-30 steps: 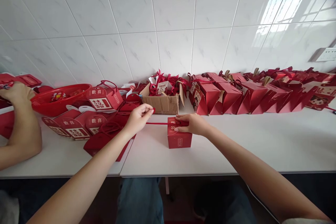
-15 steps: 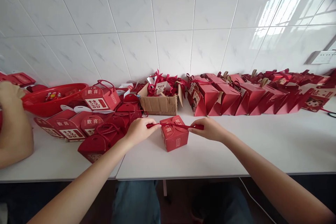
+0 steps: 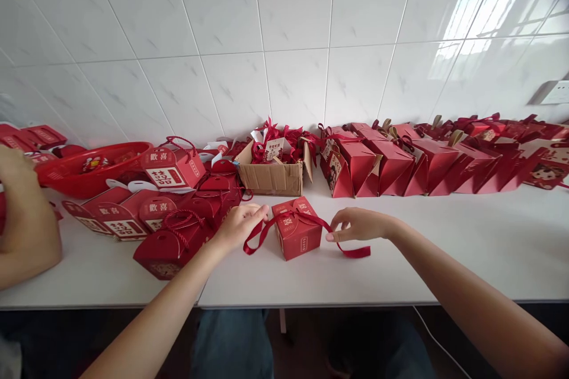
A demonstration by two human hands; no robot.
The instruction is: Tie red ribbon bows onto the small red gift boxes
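Resting on the white table (image 3: pixel 400 275) in front of the person, a small red box (image 3: pixel 299 240) stands between the two hands, turned slightly at an angle. A dark red ribbon (image 3: pixel 313 219) crosses its top; on the left side it hangs in a loose loop, and on the right its free end reaches the table. The left hand (image 3: pixel 240 226) is just beside the box, its fingers bent and close to the thumb, next to the loop; I cannot tell if they pinch the ribbon. The right hand (image 3: pixel 362 225) has half-curled fingers, with the ribbon passing at the fingertips; whether they grip it, I cannot tell. Behind the box is an open brown carton (image 3: pixel 270 179) filled with red ribbons. To its right, many red gift boxes (image 3: pixel 391 161) stand in a row, near the tiled wall (image 3: pixel 231 6).
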